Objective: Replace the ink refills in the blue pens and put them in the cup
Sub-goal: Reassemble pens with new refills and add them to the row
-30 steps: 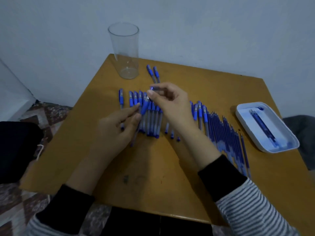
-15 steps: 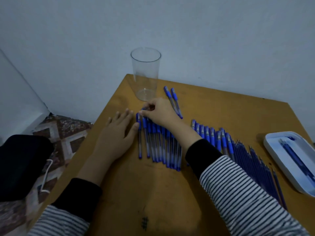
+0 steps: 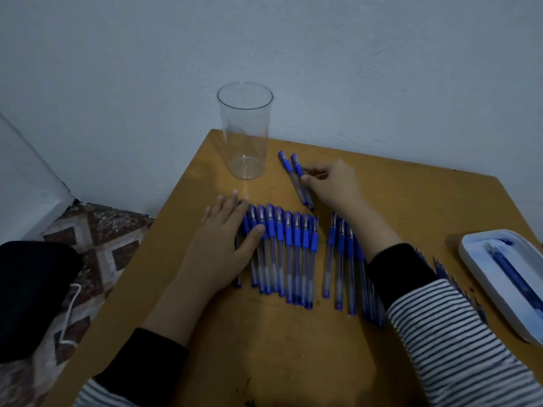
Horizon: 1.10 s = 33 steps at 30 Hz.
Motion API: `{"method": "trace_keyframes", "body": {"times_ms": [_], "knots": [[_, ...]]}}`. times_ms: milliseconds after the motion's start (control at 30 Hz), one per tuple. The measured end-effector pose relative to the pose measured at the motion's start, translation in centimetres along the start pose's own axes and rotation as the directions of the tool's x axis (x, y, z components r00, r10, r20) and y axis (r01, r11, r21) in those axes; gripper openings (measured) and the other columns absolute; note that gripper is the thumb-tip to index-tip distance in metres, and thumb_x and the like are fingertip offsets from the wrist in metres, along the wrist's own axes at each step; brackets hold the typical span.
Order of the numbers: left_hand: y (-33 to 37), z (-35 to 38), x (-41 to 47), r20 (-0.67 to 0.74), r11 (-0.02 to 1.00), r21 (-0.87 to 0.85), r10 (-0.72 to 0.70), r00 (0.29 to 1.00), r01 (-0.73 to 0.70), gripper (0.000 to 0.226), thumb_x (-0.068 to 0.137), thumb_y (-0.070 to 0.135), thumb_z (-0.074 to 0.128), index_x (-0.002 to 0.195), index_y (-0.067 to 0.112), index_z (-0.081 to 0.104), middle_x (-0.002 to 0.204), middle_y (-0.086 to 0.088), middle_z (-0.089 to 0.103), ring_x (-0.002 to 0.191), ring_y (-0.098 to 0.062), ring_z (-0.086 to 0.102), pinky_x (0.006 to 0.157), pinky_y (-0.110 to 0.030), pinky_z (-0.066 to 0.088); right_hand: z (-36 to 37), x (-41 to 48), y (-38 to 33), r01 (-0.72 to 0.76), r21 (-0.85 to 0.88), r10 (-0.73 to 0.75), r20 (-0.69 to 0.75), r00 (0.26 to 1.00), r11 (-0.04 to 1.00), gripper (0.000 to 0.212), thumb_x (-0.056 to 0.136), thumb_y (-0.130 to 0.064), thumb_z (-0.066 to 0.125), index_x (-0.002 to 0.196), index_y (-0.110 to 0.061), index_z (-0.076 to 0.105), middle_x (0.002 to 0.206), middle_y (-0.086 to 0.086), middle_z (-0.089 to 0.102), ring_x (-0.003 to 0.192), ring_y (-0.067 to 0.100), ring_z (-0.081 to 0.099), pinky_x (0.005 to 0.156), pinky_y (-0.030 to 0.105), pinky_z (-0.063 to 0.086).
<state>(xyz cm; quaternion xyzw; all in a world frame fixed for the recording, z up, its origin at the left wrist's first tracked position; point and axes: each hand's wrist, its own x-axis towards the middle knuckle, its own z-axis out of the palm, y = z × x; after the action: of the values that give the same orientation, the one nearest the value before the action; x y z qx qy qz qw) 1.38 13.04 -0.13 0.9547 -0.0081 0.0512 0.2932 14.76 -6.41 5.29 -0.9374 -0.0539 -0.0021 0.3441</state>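
At the far left a dark bag (image 3: 32, 298) lies on the floor, off the table (image 3: 411, 201). The clear cup (image 3: 245, 133) stands upright at the table's far left corner, and I see nothing in it, so I judge no pen is finished yet. In front of it my left hand (image 3: 226, 242) lies flat with its fingers straight, its thumb across the blue grips at the left end of the row of pens (image 3: 282, 254). It grips nothing and only steadies them. Just right of the cup, a pair of pens (image 3: 291, 174) lies apart from the row. My right hand (image 3: 332, 186) has its fingers curled against the right one (image 3: 298, 168), but I cannot tell whether the pinch has closed. These pens look light, stiff and slick, and likely to roll, so I would take one at the rubbery blue grip and not on the clear barrel. A second group of pens (image 3: 340, 259) runs under my right sleeve. At the far right a white tray (image 3: 470, 259) holds a few thin refills (image 3: 511, 268). I judge those slender enough to bend, so they are best pinched near the middle.
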Motion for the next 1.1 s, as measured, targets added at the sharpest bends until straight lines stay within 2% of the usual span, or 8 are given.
{"method": "trace_keyframes", "body": {"times_ms": [200,367,567,733,867,967,1033,1100], "knots": [[0.3,0.5,0.0,0.022,0.999,0.022,0.024,0.999,-0.024,0.093,0.081,0.079,0.012,0.16,0.03,0.017,0.167,0.01,0.003,0.149,-0.004,-0.007,0.12,-0.026,-0.006,0.3,0.4,0.3,0.024,-0.085,-0.016,0.085,0.996,0.996,0.028,0.093,-0.022,0.069,0.12,-0.018,0.072,0.119,0.002,0.07,0.098,0.006,0.055,0.079,0.016,0.04],[0.4,0.5,-0.2,0.035,0.999,0.048,0.024,0.999,-0.026,0.08,0.09,0.068,0.026,0.16,0.03,0.017,0.167,0.011,0.002,0.15,-0.005,-0.006,0.118,-0.024,-0.005,-0.2,0.4,0.4,-0.011,-0.066,0.017,0.089,0.996,0.998,0.029,0.092,-0.017,0.07,0.121,-0.013,0.071,0.121,0.005,0.069,0.109,0.012,0.06,0.083,0.016,0.041],[0.5,0.4,-0.2,0.056,0.998,0.063,0.006,0.998,-0.01,0.07,0.101,0.061,0.038,0.16,0.03,0.017,0.168,0.01,0.002,0.154,-0.009,-0.003,0.117,-0.022,-0.006,-0.6,0.3,0.2,0.004,-0.088,0.005,0.108,0.994,0.996,0.029,0.091,-0.013,0.069,0.12,-0.011,0.072,0.12,0.006,0.07,0.111,0.017,0.062,0.096,0.027,0.051],[0.9,-0.2,-0.1,0.066,0.998,-0.066,-0.02,0.998,0.024,0.076,0.093,0.067,0.033,0.159,0.029,0.023,0.167,0.013,0.007,0.154,-0.007,-0.001,0.119,-0.025,-0.001,-0.8,-0.1,0.3,0.0,-0.12,0.012,0.099,0.995,0.993,0.025,0.091,-0.009,0.066,0.116,-0.009,0.073,0.113,0.008,0.071,0.104,0.018,0.063,0.085,0.025,0.052],[2.5,-1.0,-0.5,-0.026,0.981,-0.194,0.004,1.0,-0.009,0.07,0.095,0.059,0.035,0.158,0.029,0.028,0.166,0.015,0.014,0.152,-0.003,0.004,0.121,-0.028,0.01,-1.5,-1.5,1.6,-0.085,0.137,0.078,0.051,0.996,0.987,0.023,0.088,-0.009,0.07,0.11,-0.009,0.076,0.079,-0.005,0.066,0.071,0.006,0.058,0.055,0.012,0.041],[5.0,-1.1,-1.1,-0.079,0.949,-0.311,0.025,0.997,-0.048,0.067,0.096,0.057,0.036,0.158,0.03,0.03,0.165,0.016,0.02,0.153,-0.002,0.011,0.122,-0.029,0.016,-2.4,-4.3,1.7,-0.076,0.434,0.045,0.081,0.996,0.898,0.024,0.088,-0.004,0.071,0.112,-0.006,0.074,0.089,0.004,0.074,0.077,0.012,0.067,0.071,0.023,0.058],[6.8,-1.0,-1.4,-0.098,0.926,-0.375,0.02,0.995,-0.055,0.066,0.097,0.055,0.036,0.157,0.029,0.029,0.164,0.01,0.028,0.152,-0.006,0.02,0.124,-0.036,0.023,-2.8,-7.2,1.3,-0.038,0.605,-0.015,0.082,0.997,0.795,0.027,0.088,0.001,0.07,0.115,-0.002,0.071,0.099,0.01,0.075,0.083,0.012,0.069,0.078,0.022,0.058],[8.3,-0.6,-1.8,-0.118,0.909,-0.412,0.009,0.993,-0.057,0.061,0.101,0.049,0.036,0.157,0.028,0.029,0.156,-0.005,0.045,0.143,-0.019,0.042,0.117,-0.042,0.036,-3.2,-10.3,1.3,-0.01,0.673,-0.055,0.074,0.996,0.74,0.027,0.088,0.0,0.07,0.115,-0.003,0.071,0.099,0.003,0.075,0.087,0.007,0.07,0.079,0.018,0.057]]}}
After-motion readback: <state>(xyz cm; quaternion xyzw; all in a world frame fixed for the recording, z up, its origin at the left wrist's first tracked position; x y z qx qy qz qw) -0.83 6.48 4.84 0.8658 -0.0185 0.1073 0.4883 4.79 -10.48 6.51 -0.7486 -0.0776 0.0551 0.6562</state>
